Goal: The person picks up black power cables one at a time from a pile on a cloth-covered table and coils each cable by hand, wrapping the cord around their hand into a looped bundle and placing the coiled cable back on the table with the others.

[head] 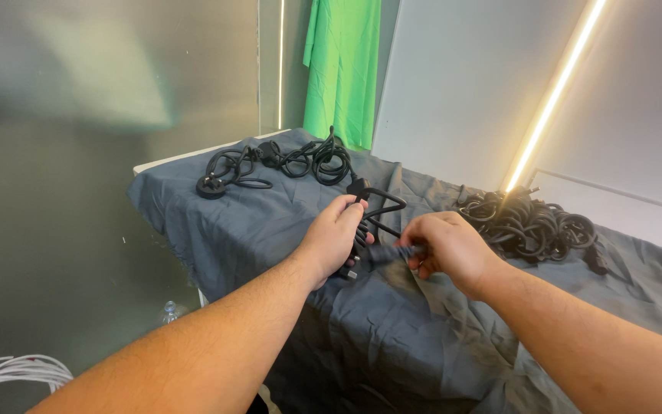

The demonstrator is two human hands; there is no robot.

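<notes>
The left hand (333, 236) has its fingers curled around a folded black cable (377, 205). The right hand (446, 247) pinches the cable's plug end (387, 254) just beside it. Both hover over a worktop draped in grey cloth (270, 222). Coiled cables (277, 162) lie at the far end; a tangled pile of cables (534, 224) lies to the right.

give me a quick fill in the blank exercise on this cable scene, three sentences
1. Both hands, the left hand and the right hand, grip one black ____.
2. The table is covered with a ____ cloth.
3. The big pile of black cables lies on the person's ____ side, while the green fabric hangs behind the table.

Missing words: cable; grey; right
</notes>
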